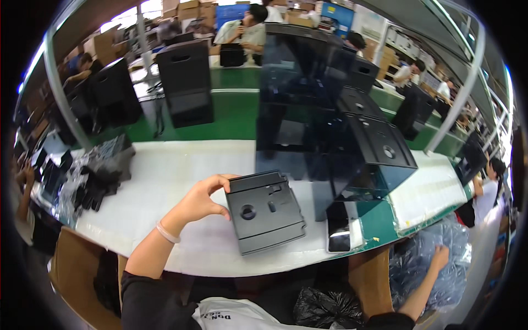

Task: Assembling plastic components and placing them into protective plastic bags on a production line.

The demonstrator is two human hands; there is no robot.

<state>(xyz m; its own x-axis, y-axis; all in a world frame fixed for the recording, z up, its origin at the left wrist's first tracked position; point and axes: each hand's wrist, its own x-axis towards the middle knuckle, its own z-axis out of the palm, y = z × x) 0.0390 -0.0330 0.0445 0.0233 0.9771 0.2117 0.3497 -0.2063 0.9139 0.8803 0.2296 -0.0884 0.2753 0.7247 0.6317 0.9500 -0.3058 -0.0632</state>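
Note:
My left hand [203, 199] grips the left edge of a black plastic panel [268, 212], with the thumb low and the fingers at its upper corner. The panel is tilted above the white-covered bench; it has a round hole, small slots and notched edges. Far to the right, my right hand [440, 257] is closed at a heap of clear plastic bags [432, 269] in a cardboard box. It appears to pinch the plastic, though its fingertips are partly hidden.
Glossy dark box-shaped housings [379, 140] stand stacked behind the panel. A phone [338, 226] lies near the bench's front edge. Black parts in plastic [102, 173] are piled at left. An open cardboard box [82, 269] stands below. Co-workers [242, 33] sit across the green line.

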